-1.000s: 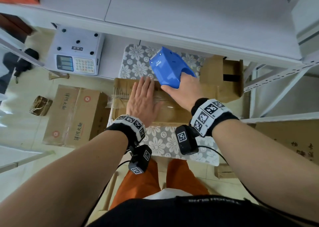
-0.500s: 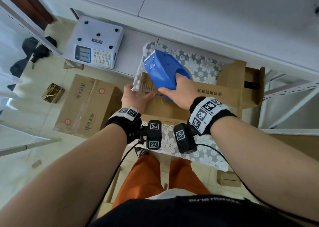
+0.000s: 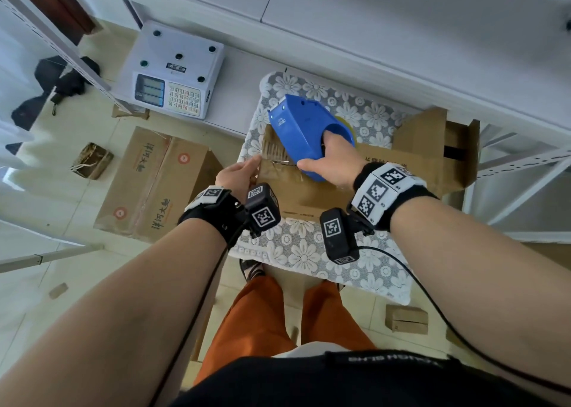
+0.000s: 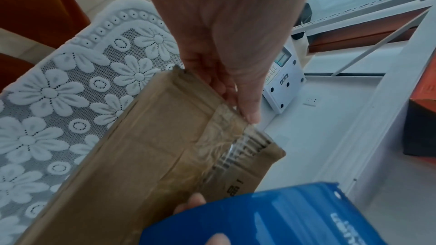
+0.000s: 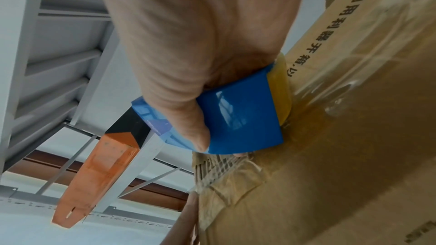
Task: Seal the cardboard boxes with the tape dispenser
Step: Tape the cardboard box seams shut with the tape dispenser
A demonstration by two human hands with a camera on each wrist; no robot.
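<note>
Blue dispenser hides tape roll; box beneath.

The blue tape dispenser hides most of the right hand's fingers and the tape roll beyond them. The box under the left hand's fingers carries print too blurred to read, and the picture edges cut it off in both wrist views.
</note>
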